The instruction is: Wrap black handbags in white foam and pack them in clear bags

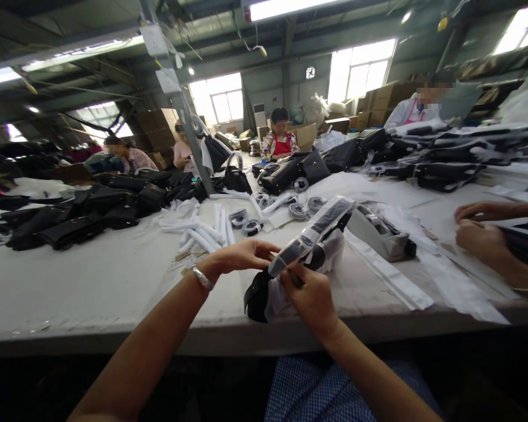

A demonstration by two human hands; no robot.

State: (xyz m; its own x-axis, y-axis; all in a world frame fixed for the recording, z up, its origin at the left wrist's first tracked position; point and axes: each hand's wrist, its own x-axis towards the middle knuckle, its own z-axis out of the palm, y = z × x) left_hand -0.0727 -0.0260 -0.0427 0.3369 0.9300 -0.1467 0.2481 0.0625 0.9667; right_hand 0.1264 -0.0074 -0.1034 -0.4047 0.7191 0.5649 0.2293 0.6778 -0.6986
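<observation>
2 hands meet at the black bag (257,296). The right hand (310,296) has its grip nearly closed, thumb and finger seeming to pinch the near edge of the clear-wrapped strip (312,234) along the bag's top. The left hand (246,256) curves loosely at the bag's near end; its fingertips are partly hidden, so I cannot tell how firmly it holds.

The bag stands near the front edge of the white surface (114,281). For neat handling, I would steady the bag with the left grip, keep the right pinch light, and work along the strip from its near end so the clear wrap lies flat without creasing.

Just right of the bag sits 1 grey tape dispenser (385,234); its closeness calls for a little elbow room. Left of the bag lie white rolled tubes (206,231), and beyond it are coiled straps (299,210). Well right of the bag, a co-worker's hands (481,240) are at another black item (525,246).
</observation>
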